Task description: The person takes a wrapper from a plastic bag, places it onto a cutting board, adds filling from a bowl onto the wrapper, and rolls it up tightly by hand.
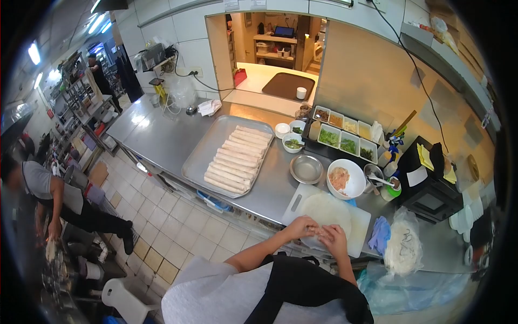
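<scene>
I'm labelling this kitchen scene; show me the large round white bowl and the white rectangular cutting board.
Large round white bowl (356,184), head view: bare inner wall.
White rectangular cutting board (361,225), head view: bare right end.

Wrapper (325,209): round, thin, off-white, flat on white board (362,218), near part hidden; single or stacked, can't tell. Filling (339,178): pinkish, loose clump, left side of white bowl (355,187), beyond wrapper.
</scene>
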Demonstrator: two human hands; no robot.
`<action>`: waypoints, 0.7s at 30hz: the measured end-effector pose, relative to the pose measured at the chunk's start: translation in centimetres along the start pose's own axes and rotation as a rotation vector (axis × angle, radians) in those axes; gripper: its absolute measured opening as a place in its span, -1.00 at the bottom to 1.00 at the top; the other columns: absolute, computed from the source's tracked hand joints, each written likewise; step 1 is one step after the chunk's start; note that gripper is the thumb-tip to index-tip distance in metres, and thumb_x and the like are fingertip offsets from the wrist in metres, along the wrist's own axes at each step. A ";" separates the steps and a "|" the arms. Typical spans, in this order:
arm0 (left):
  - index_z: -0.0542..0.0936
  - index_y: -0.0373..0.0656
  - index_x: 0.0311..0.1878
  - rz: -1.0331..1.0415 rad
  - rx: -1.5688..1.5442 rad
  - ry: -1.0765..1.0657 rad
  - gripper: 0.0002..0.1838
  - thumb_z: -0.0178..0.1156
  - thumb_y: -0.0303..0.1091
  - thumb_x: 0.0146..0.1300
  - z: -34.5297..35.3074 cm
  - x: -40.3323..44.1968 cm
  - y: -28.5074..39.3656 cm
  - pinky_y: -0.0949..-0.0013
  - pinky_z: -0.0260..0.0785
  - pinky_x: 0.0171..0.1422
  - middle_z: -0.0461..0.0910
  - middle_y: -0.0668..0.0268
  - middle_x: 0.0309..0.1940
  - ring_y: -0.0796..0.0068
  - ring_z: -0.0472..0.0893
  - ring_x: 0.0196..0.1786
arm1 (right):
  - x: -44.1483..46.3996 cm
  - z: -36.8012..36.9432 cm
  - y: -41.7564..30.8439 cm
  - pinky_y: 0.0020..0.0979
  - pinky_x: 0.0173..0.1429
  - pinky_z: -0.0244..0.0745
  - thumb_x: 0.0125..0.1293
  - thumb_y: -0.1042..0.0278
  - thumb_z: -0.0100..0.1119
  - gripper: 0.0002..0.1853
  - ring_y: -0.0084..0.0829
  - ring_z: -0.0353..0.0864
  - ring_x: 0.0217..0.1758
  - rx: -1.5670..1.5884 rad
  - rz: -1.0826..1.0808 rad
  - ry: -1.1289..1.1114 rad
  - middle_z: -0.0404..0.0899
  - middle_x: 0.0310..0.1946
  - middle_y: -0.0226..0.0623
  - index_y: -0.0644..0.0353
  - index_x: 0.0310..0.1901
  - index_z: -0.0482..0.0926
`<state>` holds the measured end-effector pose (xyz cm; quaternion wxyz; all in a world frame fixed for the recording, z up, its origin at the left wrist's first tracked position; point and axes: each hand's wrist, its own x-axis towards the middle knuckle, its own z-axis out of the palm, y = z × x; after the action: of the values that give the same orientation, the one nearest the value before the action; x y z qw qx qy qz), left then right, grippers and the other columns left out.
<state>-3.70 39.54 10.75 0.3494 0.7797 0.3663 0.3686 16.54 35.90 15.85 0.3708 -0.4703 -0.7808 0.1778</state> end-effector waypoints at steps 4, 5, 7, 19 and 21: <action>0.65 -0.16 -0.22 -0.008 -0.064 0.035 -0.70 0.40 -0.45 -0.12 0.4 -0.1 -0.5 0.30 0.41 -0.02 0.65 0.27 -0.23 0.27 0.57 -0.15 | -0.5 2.8 3.2 -0.35 -0.15 0.46 -0.12 0.48 0.42 -0.72 -0.28 0.55 -0.27 0.017 0.001 0.009 0.55 -0.33 -0.20 0.23 -0.27 0.68; 0.66 -0.15 -0.22 -0.018 -0.040 0.034 -0.69 0.41 -0.43 -0.13 0.5 0.0 -0.5 0.29 0.41 -0.01 0.65 0.27 -0.24 0.28 0.57 -0.14 | -0.7 3.4 3.7 -0.36 -0.18 0.45 -0.10 0.51 0.40 -0.76 -0.31 0.55 -0.30 0.097 0.074 0.049 0.55 -0.36 -0.22 0.23 -0.30 0.67; 0.66 -0.14 -0.23 -0.038 -0.029 0.023 -0.69 0.41 -0.41 -0.15 0.6 0.1 -0.6 0.28 0.40 -0.01 0.65 0.28 -0.24 0.28 0.57 -0.14 | -1.2 3.1 3.7 -0.40 -0.22 0.44 -0.05 0.55 0.36 -0.84 -0.37 0.54 -0.35 0.140 0.152 0.052 0.55 -0.40 -0.25 0.25 -0.36 0.65; 0.67 -0.18 -0.22 0.058 0.085 -0.050 -0.68 0.37 -0.50 -0.16 2.2 1.8 0.3 0.26 0.47 -0.14 0.64 0.14 -0.35 0.17 0.60 -0.24 | -1.3 1.7 3.5 -0.27 0.01 0.43 -0.09 0.33 0.43 -0.58 -0.15 0.50 -0.12 -0.004 0.098 -0.087 0.52 -0.23 -0.21 0.16 -0.11 0.60; 0.67 -0.19 -0.21 0.019 0.097 -0.061 -0.70 0.35 -0.54 -0.12 1.9 1.8 1.0 0.30 0.47 -0.17 0.64 0.15 -0.36 0.20 0.60 -0.25 | -1.5 1.7 3.5 -0.27 0.00 0.43 -0.08 0.34 0.42 -0.64 -0.16 0.50 -0.12 -0.004 0.135 -0.067 0.52 -0.24 -0.23 0.15 -0.17 0.64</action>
<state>-0.94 39.95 11.22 0.3188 0.8100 0.3655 0.3296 17.78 36.39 11.91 0.3304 -0.5164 -0.7598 0.2165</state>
